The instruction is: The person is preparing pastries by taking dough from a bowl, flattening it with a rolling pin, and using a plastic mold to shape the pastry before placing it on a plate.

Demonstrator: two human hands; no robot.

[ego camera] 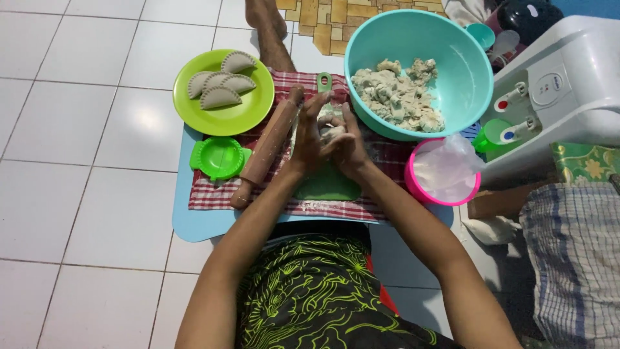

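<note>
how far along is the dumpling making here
Done: four folded half-moon dumplings lie on the round green plate. In hand: the left hand and right hand press a pale dough lump between them. Left: plenty of dough chunks in the teal plastic bowl.

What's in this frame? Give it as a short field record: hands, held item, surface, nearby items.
left hand: left hand pressed against the dough lump, fingers curled round it
right hand: right hand cupping the same lump from the other side
surface: green board on a checked cloth, over a blue mat
left of hands: rolling pin, green press mould
plate: green plate with four folded pastries
bowls: teal bowl of dough pieces; pink bowl with a plastic bag
</note>
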